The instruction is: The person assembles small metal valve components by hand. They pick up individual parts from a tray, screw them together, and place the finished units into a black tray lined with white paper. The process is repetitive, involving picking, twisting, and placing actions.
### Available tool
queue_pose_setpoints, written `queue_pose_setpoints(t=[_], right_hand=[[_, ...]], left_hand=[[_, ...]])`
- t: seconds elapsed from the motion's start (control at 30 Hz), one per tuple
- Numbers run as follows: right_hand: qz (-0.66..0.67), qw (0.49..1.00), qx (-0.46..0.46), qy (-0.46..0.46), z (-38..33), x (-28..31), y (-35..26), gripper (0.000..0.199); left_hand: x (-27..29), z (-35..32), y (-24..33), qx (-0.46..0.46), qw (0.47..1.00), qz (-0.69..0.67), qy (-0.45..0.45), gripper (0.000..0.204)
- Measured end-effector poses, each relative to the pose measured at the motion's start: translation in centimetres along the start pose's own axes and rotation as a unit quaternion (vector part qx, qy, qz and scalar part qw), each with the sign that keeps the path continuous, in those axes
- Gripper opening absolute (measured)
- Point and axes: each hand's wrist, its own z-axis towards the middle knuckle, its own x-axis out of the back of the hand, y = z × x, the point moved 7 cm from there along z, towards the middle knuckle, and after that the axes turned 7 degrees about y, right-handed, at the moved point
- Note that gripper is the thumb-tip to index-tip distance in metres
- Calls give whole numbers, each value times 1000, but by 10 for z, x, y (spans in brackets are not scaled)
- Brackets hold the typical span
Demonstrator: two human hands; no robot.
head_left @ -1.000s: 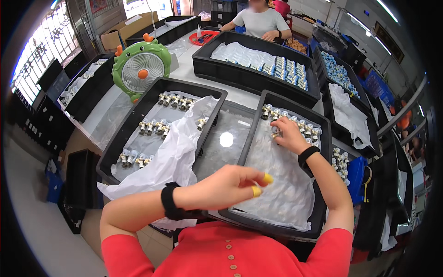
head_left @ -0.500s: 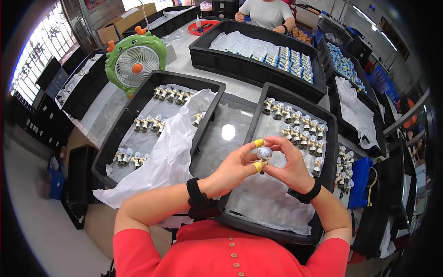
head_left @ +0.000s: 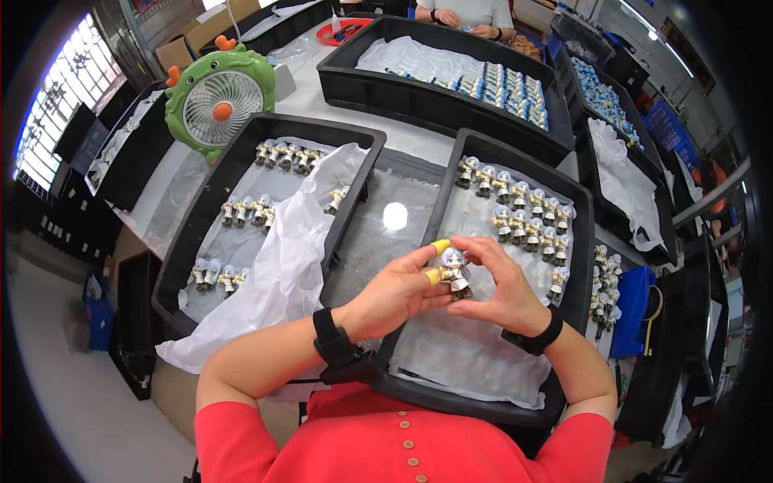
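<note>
A small figurine point(head_left: 456, 276) with pale hair, a white outfit and dark boots is held upright, front towards me, above the right-hand black tray point(head_left: 445, 201). My left hand point(head_left: 398, 291), with yellow finger covers on thumb and forefinger, grips it from the left. From the other side, the fingers of my right hand point(head_left: 509, 291) curl round it, forefinger at the head and thumb near the feet. Rows of similar figurines point(head_left: 529, 229) stand on white sheeting in this tray. Black bands circle both my wrists.
To the left, another black tray point(head_left: 372, 173) holds figurines and a crumpled white sheet point(head_left: 294, 245). A green fan point(head_left: 221, 109) stands behind it. Farther back is a large tray point(head_left: 435, 109) of blue-and-white pieces, with a person point(head_left: 475, 14) beyond. A blue bin point(head_left: 634, 310) sits right.
Between my hands, the figurine has turned so its face and front now show. My left fingers have shifted slightly left. The whole view has shifted a little, and the other person's hands have come together.
</note>
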Motion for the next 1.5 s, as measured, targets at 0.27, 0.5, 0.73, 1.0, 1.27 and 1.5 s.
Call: queue_pose_setpoints(t=[0.27,0.5,0.73,1.0,1.27,1.5], right_hand=[[-6,1000,1,7,-1,-3,2,82],[-2,999,-16,30,-4,-3,6,88],[-11,999,-19,33,-4,-3,8,88],[-12,999,-8,50,-3,-2,4,82],[49,997,-25,63,-5,-4,16,85],[116,990,-47,65,-7,-6,25,84]], left_hand=[[2,-1,0,7,1000,-13,-12,47],[1,-2,1,10,1000,-28,-9,50],[1,-1,4,-5,999,-32,-1,54],[2,-1,5,-9,999,-46,-1,51],[4,-1,5,-20,999,-41,-2,51],[3,-2,7,-24,999,-44,-4,49]])
